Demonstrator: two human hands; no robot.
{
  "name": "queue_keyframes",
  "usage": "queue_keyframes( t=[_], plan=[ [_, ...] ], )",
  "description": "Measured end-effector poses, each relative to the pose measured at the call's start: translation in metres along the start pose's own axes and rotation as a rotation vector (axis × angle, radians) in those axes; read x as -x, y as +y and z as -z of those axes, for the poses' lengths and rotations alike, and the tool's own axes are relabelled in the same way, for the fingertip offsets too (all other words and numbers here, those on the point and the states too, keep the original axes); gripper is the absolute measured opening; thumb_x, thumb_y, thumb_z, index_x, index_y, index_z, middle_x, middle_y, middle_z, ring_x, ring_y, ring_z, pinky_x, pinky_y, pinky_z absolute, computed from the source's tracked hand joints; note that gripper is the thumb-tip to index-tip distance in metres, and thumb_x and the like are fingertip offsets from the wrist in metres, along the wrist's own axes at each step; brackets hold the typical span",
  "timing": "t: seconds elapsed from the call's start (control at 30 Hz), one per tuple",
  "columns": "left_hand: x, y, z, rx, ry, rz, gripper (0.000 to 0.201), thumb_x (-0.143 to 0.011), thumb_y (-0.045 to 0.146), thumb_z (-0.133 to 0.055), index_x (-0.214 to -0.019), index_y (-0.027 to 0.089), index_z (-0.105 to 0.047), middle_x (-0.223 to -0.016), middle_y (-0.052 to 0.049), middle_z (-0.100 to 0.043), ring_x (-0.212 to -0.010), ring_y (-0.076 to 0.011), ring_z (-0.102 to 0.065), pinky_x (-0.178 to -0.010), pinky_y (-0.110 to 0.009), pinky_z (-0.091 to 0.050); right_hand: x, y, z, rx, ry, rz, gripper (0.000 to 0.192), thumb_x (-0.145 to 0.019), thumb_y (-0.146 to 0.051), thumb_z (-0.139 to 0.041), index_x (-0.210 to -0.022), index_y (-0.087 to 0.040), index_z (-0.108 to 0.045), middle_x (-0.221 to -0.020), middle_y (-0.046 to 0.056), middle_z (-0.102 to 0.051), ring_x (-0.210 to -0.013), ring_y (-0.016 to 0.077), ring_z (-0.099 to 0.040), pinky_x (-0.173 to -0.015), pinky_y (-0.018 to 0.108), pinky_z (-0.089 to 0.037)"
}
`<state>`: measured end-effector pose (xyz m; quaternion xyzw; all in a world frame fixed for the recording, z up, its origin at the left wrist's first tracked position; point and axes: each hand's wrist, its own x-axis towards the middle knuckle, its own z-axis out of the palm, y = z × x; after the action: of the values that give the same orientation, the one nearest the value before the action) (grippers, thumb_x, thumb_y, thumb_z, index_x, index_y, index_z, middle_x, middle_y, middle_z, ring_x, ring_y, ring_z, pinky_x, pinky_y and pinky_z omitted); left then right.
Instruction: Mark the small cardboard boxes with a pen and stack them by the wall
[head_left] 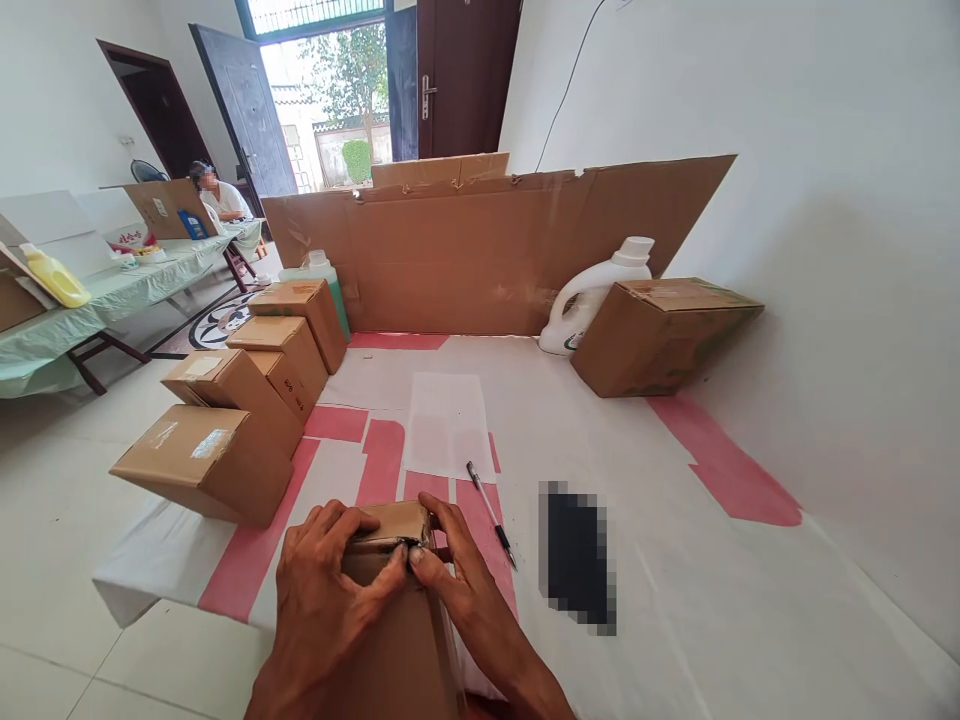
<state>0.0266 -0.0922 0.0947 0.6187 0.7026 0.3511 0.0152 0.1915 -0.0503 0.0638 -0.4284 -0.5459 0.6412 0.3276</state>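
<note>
Between the two hands sat a small cardboard box (390,600) at the near edge of the surface (675,560), the left hand (322,590) and right hand (465,590) curled closed around its top flap, thumbs pressing. Just beyond the right hand lay a pen (491,515) and a sheet of paper (448,425); stacked boxes (240,410) stood farther to the left.

Sealed cartons (225,420) line the bench's (675,560) left edge; a pen (491,514) lies beside white paper (448,425), a detergent jug (592,295) behind.

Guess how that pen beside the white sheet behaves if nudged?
The pen is thin and round, so it would probably roll or skid across the smooth table cover. It looks light and stiff, likely easy to flick aside. It lies apart from both hands, which press on the cardboard box.
</note>
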Motion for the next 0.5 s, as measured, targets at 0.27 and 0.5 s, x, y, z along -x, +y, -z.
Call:
queue_keyframes(
  t=[0.27, 0.5],
  plan=[
    [-0.007, -0.025, 0.017, 0.161, -0.273, -0.067, 0.030, -0.084, 0.048, -0.080, -0.108, 0.030, -0.079, -0.101, -0.005, -0.079, -0.093, -0.0264, -0.074, -0.084, -0.038, -0.058, -0.008, 0.018, 0.031, 0.068, 0.081, 0.034, 0.073, -0.089, -0.070, -0.057, -0.147, -0.026, -0.051, -0.153, 0.013, -0.054, -0.135, 0.0333, -0.055, -0.103, 0.046, -0.051],
    [-0.024, -0.034, 0.022, 0.256, -0.457, -0.050, 0.039, -0.080, 0.035, -0.088, -0.117, 0.028, -0.080, -0.110, -0.005, -0.077, -0.103, -0.0261, -0.072, -0.094, -0.038, -0.057, -0.035, 0.045, 0.073, 0.966, 0.355, -0.258, 0.017, -0.097, -0.028, -0.057, -0.103, -0.013, -0.063, -0.104, 0.022, -0.071, -0.096, 0.0397, -0.071, -0.077, 0.043, -0.045]
  ],
)
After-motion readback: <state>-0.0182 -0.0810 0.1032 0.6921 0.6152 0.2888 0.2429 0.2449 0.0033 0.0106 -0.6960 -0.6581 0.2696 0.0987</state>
